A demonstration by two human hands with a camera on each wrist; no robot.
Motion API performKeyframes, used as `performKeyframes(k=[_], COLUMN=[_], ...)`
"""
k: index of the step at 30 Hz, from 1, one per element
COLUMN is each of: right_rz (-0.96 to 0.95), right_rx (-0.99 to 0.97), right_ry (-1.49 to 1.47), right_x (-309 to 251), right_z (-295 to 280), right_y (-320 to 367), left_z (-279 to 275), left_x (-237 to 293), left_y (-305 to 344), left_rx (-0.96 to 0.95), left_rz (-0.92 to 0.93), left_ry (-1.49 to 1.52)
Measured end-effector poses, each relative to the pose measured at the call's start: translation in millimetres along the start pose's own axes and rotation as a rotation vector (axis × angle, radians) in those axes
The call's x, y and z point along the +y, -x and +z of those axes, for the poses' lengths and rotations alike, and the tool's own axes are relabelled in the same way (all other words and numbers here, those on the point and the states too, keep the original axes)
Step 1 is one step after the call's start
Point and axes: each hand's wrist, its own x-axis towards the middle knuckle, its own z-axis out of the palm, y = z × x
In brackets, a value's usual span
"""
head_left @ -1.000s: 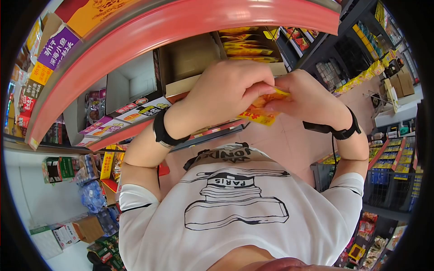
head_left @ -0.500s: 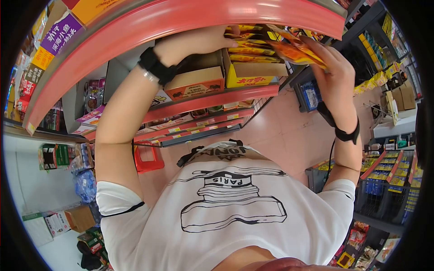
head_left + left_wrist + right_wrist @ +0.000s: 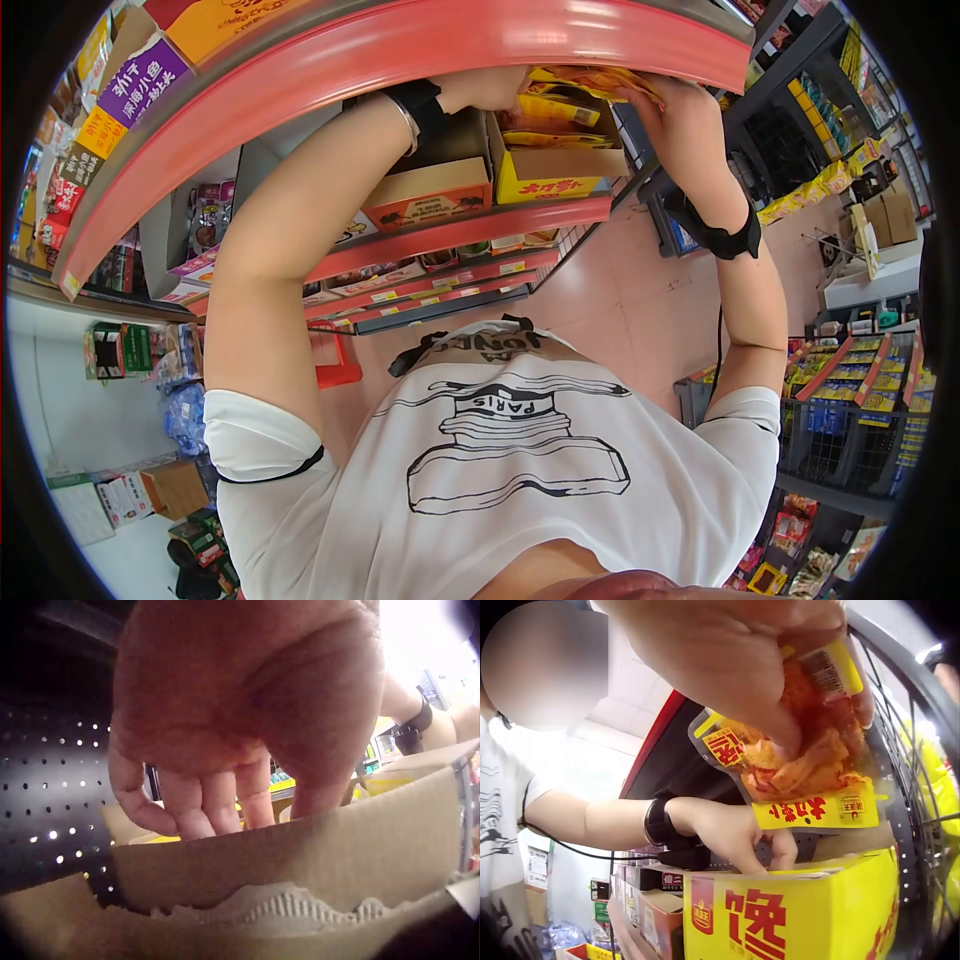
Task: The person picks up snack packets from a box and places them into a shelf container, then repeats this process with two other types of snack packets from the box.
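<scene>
the right hand is pinching a yellow plastic snack packet (upper right) above a yellow cardboard box; the left hand is dangling loose fingers inside.

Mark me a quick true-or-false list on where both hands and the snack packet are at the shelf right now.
1. The right hand pinches an orange-and-yellow plastic snack packet. True.
2. The packet lies flat inside the yellow cardboard display box. False: it is held in the air above the box's open top.
3. The left hand is at the open top of the yellow box, fingers pointing down into it. True.
4. The shelf edge under that box is blue. False: it is red.
5. The right wrist wears a black band. True.
</scene>
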Motion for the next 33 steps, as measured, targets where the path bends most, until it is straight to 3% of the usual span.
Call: performKeyframes(k=[3, 5, 9, 11, 18, 23, 26, 27, 29, 33], right_rz=[-0.046, 0.119, 0.103, 0.160, 0.216, -0.085, -0.123, -0.123, 0.038, 0.017], right_rx=[0.067, 0.061, 0.057, -0.044, -0.298, -0.482, -0.518, -0.520, -0.754, -0.693], right_ry=[0.004, -0.218, -0.339, -0.459, -0.377, -0.111, -0.104, -0.105, -0.117, -0.215], right_x=[2, -3, -3, -2, -1, 7, 8, 9, 13, 20], right_z=[1, 1, 9, 16, 25, 34, 37, 41, 48, 63], right_y=[0, 2, 3, 6, 4, -13, -27, -31, -41, -40], left_z=[-2, -2, -6, -6, -13, -12, -15, -18, -17, -17], left_x=[-5, -10, -16, -17, -13, -5, -3, -6, -5, -5], left_y=[-6, -9, -12, -11, 0, 7, 10, 4, 5, 6], left_rx=[-0.022, -0.055, -0.037, -0.021, 0.045, 0.089, 0.116, 0.125, 0.143, 0.177], left_rz=[-0.029, -0.060, -0.011, 0.001, 0.031, 0.043, 0.048, 0.049, 0.052, 0.057], left_ry=[0.017, 0.023, 0.074, 0.075, 0.079, 0.088, 0.087, 0.088, 0.092, 0.098])
